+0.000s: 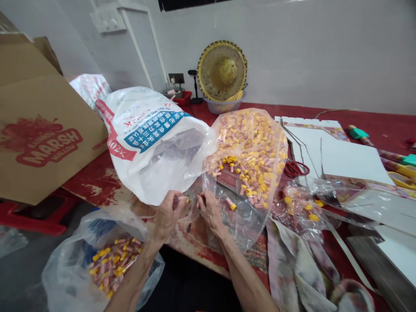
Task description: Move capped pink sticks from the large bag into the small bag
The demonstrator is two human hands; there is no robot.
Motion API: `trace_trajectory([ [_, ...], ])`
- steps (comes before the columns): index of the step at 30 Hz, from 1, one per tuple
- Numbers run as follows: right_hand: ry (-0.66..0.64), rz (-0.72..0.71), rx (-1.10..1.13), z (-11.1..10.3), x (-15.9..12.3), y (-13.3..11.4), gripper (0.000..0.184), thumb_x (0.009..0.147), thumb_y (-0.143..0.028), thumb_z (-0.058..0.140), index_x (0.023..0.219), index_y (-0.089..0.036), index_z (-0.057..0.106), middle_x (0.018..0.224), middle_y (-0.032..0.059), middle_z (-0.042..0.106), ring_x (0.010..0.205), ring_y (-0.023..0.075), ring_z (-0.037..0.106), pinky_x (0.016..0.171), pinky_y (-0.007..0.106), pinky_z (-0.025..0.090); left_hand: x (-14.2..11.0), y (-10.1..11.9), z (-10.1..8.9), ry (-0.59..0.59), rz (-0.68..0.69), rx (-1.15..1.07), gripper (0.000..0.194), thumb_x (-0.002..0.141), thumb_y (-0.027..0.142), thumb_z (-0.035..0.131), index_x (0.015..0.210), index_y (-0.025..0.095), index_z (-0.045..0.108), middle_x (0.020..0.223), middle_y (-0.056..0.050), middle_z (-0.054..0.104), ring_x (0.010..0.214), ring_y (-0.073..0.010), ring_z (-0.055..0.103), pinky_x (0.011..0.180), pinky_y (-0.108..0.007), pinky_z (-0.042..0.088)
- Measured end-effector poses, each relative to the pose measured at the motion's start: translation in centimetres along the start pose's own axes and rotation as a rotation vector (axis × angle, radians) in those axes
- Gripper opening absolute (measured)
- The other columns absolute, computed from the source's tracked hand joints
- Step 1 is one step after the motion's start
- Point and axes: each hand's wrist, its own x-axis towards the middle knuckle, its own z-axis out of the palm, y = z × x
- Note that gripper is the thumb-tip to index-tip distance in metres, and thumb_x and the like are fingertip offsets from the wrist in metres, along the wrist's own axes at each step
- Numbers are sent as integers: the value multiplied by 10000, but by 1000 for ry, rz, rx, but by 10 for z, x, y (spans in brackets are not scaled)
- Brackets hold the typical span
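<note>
Hands meet at the table edge: your left hand pinches one small pink-and-yellow piece, light, hard and likely slippery, while your right hand grips the limp clear bag by its crinkly mouth.

Left of the white woven sack, the cardboard box carries red print reading "MARSH" over a smaller, blurred word. The sack itself shows red "802" and upside-down white characters on a blue panel, too small to read.
</note>
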Motion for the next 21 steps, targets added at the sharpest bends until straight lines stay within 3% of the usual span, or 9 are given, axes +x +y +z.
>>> trace_trajectory([
  [3,-8,9,31,-3,0,-2,265,1044,-302,444,803,-244,538,795,10,633,746,182,598,718,300,431,-2,-24,19,-69,55,126,246,901,486,565,847,246,581,783,-3,645,744,-200,655,702,-302,525],
  [6,-14,28,43,-4,1,-3,257,1031,-292,458,789,-244,527,798,8,636,744,177,601,710,294,425,-3,-36,27,-71,52,156,214,924,458,580,892,248,596,798,3,662,742,-194,666,720,-297,533],
  [10,-26,29,51,-6,1,-3,253,1026,-287,480,781,-242,528,809,7,643,764,174,613,730,289,437,-2,-39,29,52,115,201,244,990,473,547,989,243,629,865,-23,700,804,-214,684,749,-312,539],
  [15,-32,19,40,-6,1,-1,248,1032,-288,477,796,-243,536,802,9,644,753,180,615,723,296,447,0,-42,32,-32,235,331,210,980,406,563,850,241,569,787,-35,666,783,-232,655,775,-338,525],
  [21,-52,16,13,-5,1,0,252,1039,-289,478,800,-246,544,808,17,645,770,190,619,725,300,456,-3,-39,33,95,135,134,247,985,457,549,1069,233,610,935,-58,733,842,-216,715,794,-329,554],
])
